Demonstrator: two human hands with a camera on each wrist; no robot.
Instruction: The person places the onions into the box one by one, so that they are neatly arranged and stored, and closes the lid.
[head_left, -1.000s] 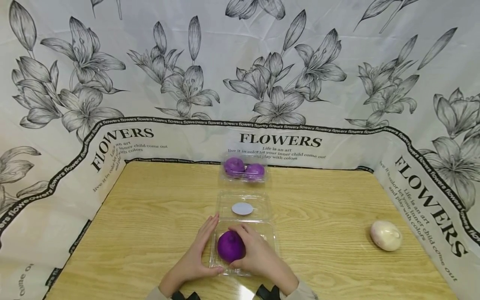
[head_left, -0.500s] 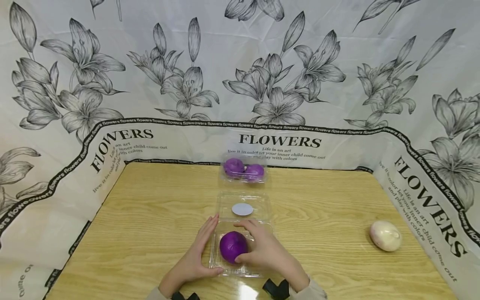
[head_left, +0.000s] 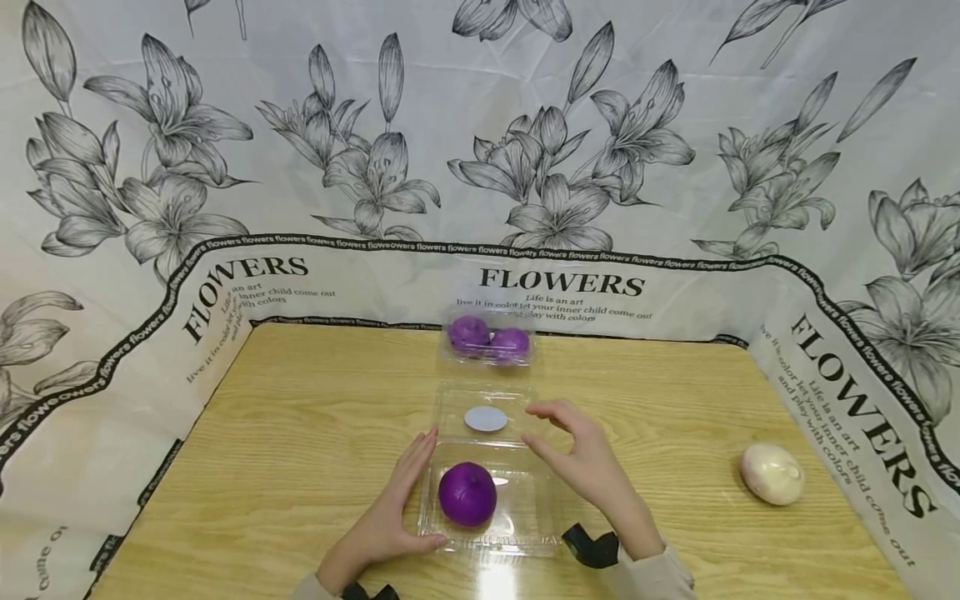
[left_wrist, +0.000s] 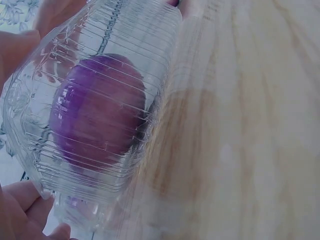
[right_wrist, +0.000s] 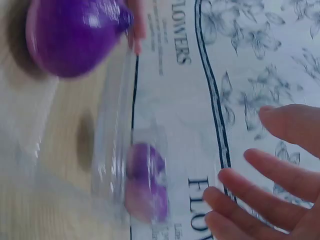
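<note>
A purple onion (head_left: 467, 495) sits in the left part of the near tray of an opened clear plastic clamshell box (head_left: 522, 533). Its lid lies folded back behind, with a white oval label (head_left: 486, 418) on it. My left hand (head_left: 384, 518) rests along the box's left edge, thumb at the front corner and fingers stretched out. In the left wrist view the onion (left_wrist: 100, 112) shows through the ribbed plastic. Just right of the lid hovers my right hand (head_left: 588, 462), holding nothing; its fingers spread loosely in the right wrist view.
A second clear box (head_left: 532, 357) with two purple onions (head_left: 468, 335) stands by the back edge of the wooden table (head_left: 315, 400). A cream-coloured, onion-like round thing (head_left: 772, 473) lies far right. Flower-printed cloth (head_left: 390, 279) encloses the table's back and sides.
My right hand let go of the purple onion and moved up and right, away from it. The onion stays in the box, shifted slightly right. My left hand kept its place.
</note>
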